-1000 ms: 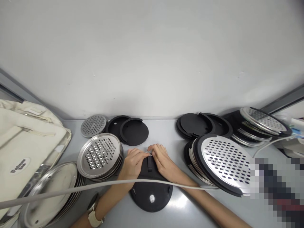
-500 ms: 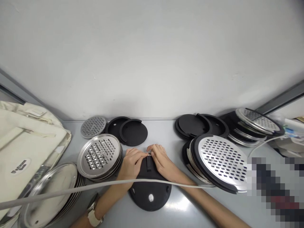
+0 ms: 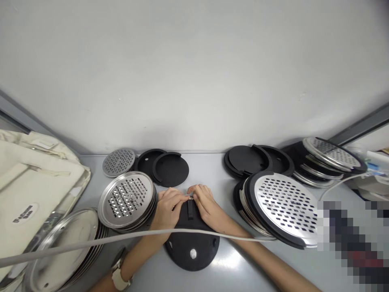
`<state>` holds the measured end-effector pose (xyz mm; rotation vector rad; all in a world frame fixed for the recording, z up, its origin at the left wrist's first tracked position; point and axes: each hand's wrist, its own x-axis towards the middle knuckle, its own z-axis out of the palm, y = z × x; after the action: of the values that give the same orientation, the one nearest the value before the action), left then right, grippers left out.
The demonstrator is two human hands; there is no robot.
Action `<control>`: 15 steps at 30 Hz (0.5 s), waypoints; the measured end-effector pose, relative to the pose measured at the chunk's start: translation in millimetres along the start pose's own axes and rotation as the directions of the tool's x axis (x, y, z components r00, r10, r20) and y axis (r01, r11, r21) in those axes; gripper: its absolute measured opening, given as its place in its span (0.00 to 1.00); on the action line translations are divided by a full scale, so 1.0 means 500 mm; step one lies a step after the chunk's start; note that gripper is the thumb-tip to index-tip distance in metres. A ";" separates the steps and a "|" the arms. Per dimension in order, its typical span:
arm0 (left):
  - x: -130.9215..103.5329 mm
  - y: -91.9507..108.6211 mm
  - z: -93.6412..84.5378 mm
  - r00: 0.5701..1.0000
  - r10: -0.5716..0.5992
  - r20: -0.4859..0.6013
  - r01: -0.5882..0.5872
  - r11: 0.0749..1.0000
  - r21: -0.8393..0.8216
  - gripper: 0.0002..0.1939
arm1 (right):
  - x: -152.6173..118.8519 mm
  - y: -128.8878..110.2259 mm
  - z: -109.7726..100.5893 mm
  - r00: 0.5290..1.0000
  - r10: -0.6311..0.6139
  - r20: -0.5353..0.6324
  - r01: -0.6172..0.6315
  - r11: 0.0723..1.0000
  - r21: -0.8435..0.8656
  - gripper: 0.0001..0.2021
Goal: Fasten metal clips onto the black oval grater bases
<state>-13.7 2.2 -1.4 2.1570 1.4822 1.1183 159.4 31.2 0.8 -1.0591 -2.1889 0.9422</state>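
A black disc [image 3: 194,253] with a pale round spot lies on the grey table, its far part between my hands. A small black strap [image 3: 190,210] runs along its far part, with a small shiny metal piece [image 3: 191,198] at the tip. My left hand [image 3: 170,205] pinches at this metal piece from the left, fingers closed. From the right, my right hand [image 3: 205,202] meets it with bent fingers and thumb, pressed against the disc's edge. The fingertips hide most of the metal piece.
Stacks of perforated metal discs stand at left [image 3: 126,200] and right [image 3: 285,207]. Black round trays lie behind, left [image 3: 172,168] and right [image 3: 249,160]. A white cable [image 3: 136,234] crosses over my forearms. A cream bag [image 3: 39,194] and metal plates [image 3: 63,251] are far left.
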 end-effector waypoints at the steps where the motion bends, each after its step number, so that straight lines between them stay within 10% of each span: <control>1: 0.000 0.000 0.000 1.000 -0.002 -0.002 0.002 1.000 -0.005 0.10 | 0.000 0.000 0.000 1.000 -0.001 -0.001 0.001 1.000 0.001 0.11; 15: -0.002 -0.007 0.006 1.000 0.012 -0.019 -0.013 1.000 -0.014 0.10 | 0.002 0.002 0.001 1.000 0.001 0.001 -0.001 1.000 -0.023 0.12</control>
<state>-14.0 3.5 -5.9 2.1548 1.4662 1.1528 158.9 32.5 -0.2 -1.0704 -2.2052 0.9210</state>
